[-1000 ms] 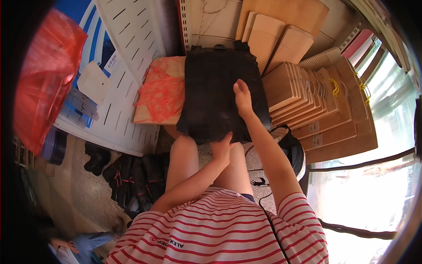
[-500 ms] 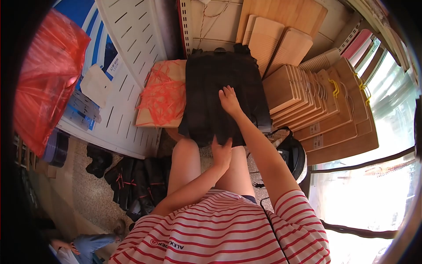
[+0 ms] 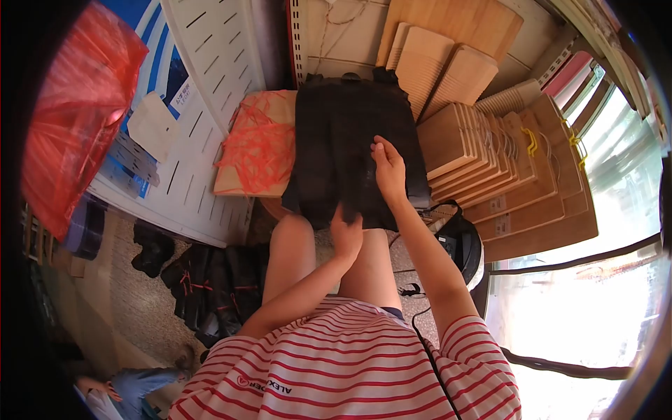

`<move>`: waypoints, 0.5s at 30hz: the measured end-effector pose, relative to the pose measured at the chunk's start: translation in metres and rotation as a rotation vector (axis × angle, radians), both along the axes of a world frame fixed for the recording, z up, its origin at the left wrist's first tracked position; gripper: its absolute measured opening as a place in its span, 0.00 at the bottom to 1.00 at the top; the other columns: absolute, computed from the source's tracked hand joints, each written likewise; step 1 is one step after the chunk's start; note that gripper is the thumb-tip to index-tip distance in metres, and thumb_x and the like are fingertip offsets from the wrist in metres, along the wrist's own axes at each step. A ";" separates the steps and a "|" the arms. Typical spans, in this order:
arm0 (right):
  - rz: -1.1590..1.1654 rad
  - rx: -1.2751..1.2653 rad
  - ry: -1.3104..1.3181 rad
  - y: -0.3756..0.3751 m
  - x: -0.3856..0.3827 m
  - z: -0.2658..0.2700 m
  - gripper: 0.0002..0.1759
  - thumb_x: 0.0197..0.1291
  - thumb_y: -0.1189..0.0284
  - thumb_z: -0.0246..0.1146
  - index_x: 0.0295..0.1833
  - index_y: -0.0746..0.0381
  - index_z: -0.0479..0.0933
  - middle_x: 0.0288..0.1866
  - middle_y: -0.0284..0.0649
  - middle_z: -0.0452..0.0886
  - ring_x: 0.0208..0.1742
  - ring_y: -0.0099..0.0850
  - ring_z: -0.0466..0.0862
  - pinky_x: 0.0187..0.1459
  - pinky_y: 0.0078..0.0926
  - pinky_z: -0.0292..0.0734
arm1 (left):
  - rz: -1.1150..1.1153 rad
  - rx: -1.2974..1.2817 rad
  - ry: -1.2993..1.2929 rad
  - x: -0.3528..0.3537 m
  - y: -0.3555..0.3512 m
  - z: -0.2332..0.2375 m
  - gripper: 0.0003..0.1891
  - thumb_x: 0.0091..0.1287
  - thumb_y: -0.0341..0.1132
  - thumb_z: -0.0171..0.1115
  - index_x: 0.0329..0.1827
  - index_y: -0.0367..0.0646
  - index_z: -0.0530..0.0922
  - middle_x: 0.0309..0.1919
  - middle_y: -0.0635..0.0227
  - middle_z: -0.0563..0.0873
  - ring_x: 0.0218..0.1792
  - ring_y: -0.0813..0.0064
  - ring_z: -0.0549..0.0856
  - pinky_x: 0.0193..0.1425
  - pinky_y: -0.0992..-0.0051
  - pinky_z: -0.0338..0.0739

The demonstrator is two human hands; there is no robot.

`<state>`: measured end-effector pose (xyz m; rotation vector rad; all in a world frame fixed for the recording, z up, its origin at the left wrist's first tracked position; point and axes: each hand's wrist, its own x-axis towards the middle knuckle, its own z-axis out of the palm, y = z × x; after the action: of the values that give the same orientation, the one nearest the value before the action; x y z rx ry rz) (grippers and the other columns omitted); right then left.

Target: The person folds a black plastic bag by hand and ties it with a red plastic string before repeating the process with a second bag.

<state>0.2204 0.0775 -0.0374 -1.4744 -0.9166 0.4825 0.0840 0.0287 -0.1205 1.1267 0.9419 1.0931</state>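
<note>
A stack of flat black plastic bags [image 3: 329, 140] lies in front of my knees, its near edge reaching my thighs. My left hand [image 3: 346, 234] is closed on the near edge of a bag, between my knees, with part of its fingers hidden by black plastic. Over the right half of the stack, my right hand [image 3: 389, 169] is turned on its side with its fingers curled together. Whether anything is pinched in it is hidden.
Red plastic strips [image 3: 257, 150] lie on a board left of the stack. Wooden cutting boards [image 3: 483, 161] stand at the right. Black bundles [image 3: 217, 287] tied with red strips are on the floor. A red bag [image 3: 80, 112] hangs at the left; another person's leg [image 3: 143, 388] shows lower left.
My right hand has gone from lying flat with fingers stretched to curled, and has shifted right and slightly nearer. My left hand stays at the near edge, its fingers further covered by plastic.
</note>
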 end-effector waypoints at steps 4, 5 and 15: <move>0.076 0.164 0.423 0.014 -0.014 -0.008 0.34 0.74 0.53 0.49 0.71 0.71 0.61 0.72 0.50 0.66 0.75 0.39 0.63 0.74 0.33 0.58 | -0.073 -0.351 -0.244 -0.006 -0.010 0.016 0.15 0.64 0.22 0.56 0.53 0.34 0.76 0.43 0.62 0.81 0.38 0.71 0.84 0.38 0.67 0.90; 0.076 0.167 0.425 0.020 -0.017 -0.016 0.34 0.74 0.53 0.49 0.71 0.71 0.61 0.72 0.50 0.66 0.75 0.39 0.63 0.74 0.33 0.58 | -0.073 -0.349 -0.242 -0.007 -0.011 0.019 0.15 0.64 0.22 0.56 0.53 0.34 0.76 0.43 0.62 0.81 0.38 0.71 0.84 0.38 0.67 0.90; 0.094 0.080 0.720 0.031 -0.015 -0.040 0.44 0.72 0.46 0.47 0.75 0.73 0.49 0.78 0.52 0.53 0.79 0.39 0.55 0.76 0.34 0.52 | 0.061 0.044 -0.065 -0.002 -0.006 0.054 0.22 0.68 0.26 0.58 0.66 0.38 0.71 0.53 0.59 0.82 0.55 0.72 0.81 0.55 0.79 0.75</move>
<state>0.2055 0.1088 -0.0772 -1.0607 -0.4209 0.9549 0.0817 0.0224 -0.0664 1.0981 0.9097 1.1978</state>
